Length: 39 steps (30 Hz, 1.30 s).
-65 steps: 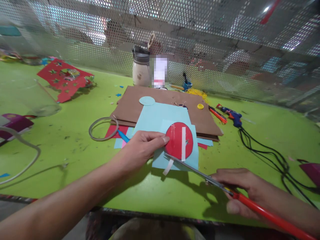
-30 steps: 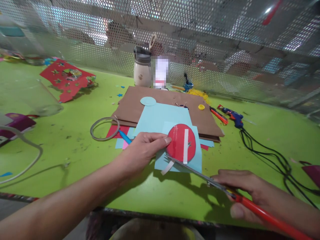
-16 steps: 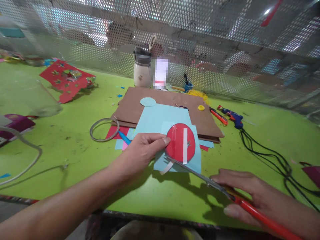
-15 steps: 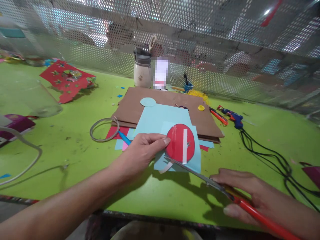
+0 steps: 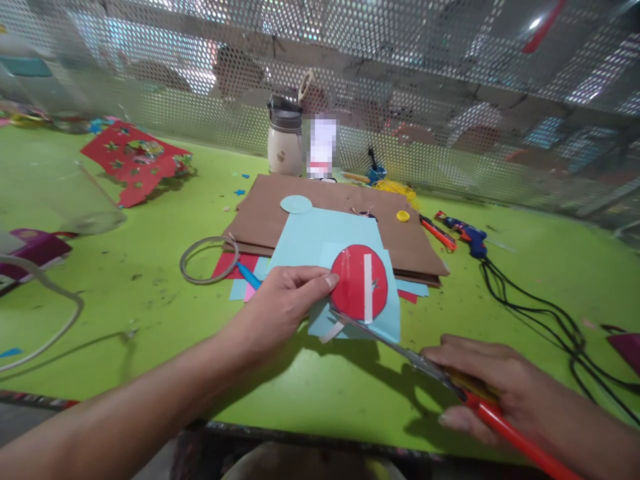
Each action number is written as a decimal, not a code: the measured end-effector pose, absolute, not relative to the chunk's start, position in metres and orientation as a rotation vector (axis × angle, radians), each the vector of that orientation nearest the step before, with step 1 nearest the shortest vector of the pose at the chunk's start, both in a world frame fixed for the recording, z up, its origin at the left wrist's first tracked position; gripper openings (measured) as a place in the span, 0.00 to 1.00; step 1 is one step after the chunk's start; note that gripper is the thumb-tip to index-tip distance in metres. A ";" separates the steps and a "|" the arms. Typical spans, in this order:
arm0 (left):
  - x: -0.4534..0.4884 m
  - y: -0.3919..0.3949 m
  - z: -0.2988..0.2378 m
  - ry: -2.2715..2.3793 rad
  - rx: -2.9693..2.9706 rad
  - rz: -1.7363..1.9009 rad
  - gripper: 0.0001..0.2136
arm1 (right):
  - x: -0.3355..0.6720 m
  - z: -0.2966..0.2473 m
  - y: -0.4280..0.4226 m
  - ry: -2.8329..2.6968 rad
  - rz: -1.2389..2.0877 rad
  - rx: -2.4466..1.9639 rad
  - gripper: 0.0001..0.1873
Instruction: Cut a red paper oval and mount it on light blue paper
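Observation:
My left hand (image 5: 295,293) pinches the left edge of a red paper circle (image 5: 353,293) between thumb and fingers. A white strip of tape (image 5: 369,287) runs down the circle, and a clear strip lies left of it. Light blue paper (image 5: 390,327) shows behind the circle; whether my fingers hold it too, I cannot tell. In my right hand (image 5: 480,380) are scissors (image 5: 425,365) with a red handle. Their blades lie along the circle's lower edge, close to a loose bit of white tape (image 5: 333,331).
Folded brown paper (image 5: 250,213) lies under the blue sheets. A tape roll (image 5: 185,260) sits at left, with a glue gun (image 5: 470,237) and its black cord at right. Behind stand a bottle (image 5: 285,143) and a perforated metal screen (image 5: 200,67). Star-punched red paper (image 5: 133,167) lies far left.
The red circle has shifted slightly up and left with the blue paper. The loose tape bit has tilted a little, and the scissors stay at the circle's lower edge.

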State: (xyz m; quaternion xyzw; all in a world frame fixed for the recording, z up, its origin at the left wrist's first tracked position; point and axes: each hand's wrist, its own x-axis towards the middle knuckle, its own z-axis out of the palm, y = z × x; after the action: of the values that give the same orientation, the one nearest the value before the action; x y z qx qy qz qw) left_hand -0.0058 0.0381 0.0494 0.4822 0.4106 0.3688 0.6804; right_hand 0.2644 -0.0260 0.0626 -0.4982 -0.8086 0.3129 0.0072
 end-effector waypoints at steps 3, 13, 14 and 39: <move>-0.006 0.038 0.051 0.946 1.107 0.849 0.17 | 0.263 0.061 -0.028 -2.564 0.802 -1.555 0.10; -0.005 0.042 0.046 0.890 0.875 0.914 0.11 | 0.266 0.055 -0.033 -2.621 0.545 -1.559 0.17; -0.005 0.042 0.045 0.889 0.847 0.923 0.11 | 0.269 0.053 -0.034 -2.617 0.521 -1.582 0.19; -0.010 0.046 0.049 0.941 0.625 0.975 0.06 | 0.302 0.019 -0.005 -2.177 0.250 -1.792 0.21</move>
State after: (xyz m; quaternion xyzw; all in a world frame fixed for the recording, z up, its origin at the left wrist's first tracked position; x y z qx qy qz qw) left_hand -0.0098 0.0456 0.0488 0.2841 0.4281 0.4437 0.7342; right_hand 0.3024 -0.0053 0.0192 -0.6253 -0.7598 0.0872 0.1550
